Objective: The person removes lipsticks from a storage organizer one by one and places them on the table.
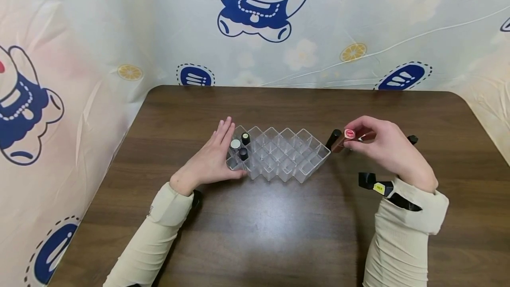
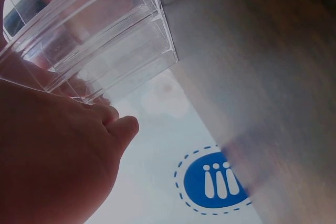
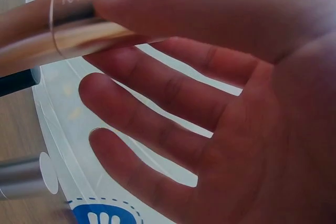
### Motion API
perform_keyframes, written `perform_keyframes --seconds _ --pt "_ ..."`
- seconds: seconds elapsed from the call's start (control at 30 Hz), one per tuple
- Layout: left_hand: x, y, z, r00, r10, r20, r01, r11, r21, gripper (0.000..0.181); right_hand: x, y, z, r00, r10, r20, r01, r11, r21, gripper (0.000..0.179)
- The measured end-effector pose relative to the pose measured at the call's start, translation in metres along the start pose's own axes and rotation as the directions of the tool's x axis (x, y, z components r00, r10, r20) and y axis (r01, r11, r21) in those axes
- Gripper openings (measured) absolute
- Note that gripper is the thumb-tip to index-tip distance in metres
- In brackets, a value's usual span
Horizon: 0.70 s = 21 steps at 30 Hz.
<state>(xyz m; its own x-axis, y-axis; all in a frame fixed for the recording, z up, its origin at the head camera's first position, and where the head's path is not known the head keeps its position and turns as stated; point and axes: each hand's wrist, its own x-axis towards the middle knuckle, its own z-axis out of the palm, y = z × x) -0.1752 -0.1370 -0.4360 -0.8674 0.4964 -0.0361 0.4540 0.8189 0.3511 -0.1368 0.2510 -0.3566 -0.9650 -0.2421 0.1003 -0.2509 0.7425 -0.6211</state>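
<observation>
Fingers of the right hand [image 1: 388,147] pinched a tube [image 1: 349,134] toward three o'clock of the clear rack [image 1: 286,157]; the left hand [image 1: 211,157], fingers straight, touched its nine-o'clock end.

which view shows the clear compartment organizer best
The head view, since nearly the whole clear compartment organizer shows from above. The left wrist view shows only part; the right wrist view, just a sliver at top left.

The left hand [image 1: 207,158] stretches straight-fingered; the right hand [image 1: 392,152] pinches.
</observation>
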Motion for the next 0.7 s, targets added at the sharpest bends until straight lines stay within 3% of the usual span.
perform_keyframes --seconds 0.37,0.7 --pt "-0.0007 0.0 0.0 1.0 0.0 0.002 0.0 1.0 -0.003 0.126 0.0025 0.0032 0.0003 0.995 0.044 0.09 -0.044 0.999 -0.008 0.021" --pt "-0.0007 0.0003 -0.0005 1.0 -0.001 0.003 0.001 1.0 -0.003 0.125 0.0045 0.0028 0.002 0.99 0.072 0.122 -0.071 0.997 -0.011 0.022"
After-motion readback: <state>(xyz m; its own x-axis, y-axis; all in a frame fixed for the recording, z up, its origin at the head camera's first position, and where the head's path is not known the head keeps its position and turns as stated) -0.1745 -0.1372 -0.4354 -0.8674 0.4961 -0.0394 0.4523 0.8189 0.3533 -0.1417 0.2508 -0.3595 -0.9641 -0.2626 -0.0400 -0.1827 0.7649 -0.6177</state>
